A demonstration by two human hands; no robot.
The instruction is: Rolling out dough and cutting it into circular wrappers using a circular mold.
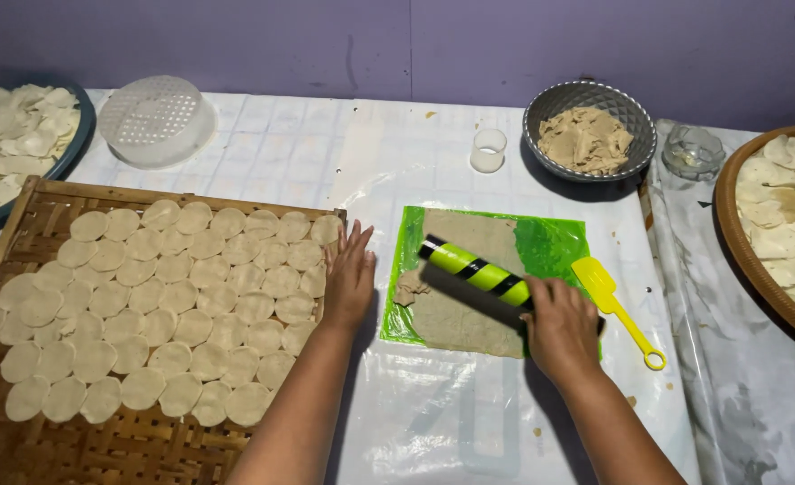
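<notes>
My right hand (561,326) grips the near end of a lime-green rolling pin with black stripes (476,270), which lies slanted across a sheet of flattened beige dough (469,310) on a green plastic mat (555,244). A small lump of dough scraps (409,287) sits at the mat's left edge. My left hand (350,277) rests flat with fingers apart on the table, between the mat and a woven bamboo tray (38,193). The tray is covered with several round dough discs (173,301).
A yellow spatula (615,307) lies right of the mat. At the back stand a grey bowl of dough scraps (588,130), a small white cup cutter (488,149), a glass dish (692,150) and a clear plastic sieve (157,119). Trays of discs sit far left (11,144) and far right (788,224).
</notes>
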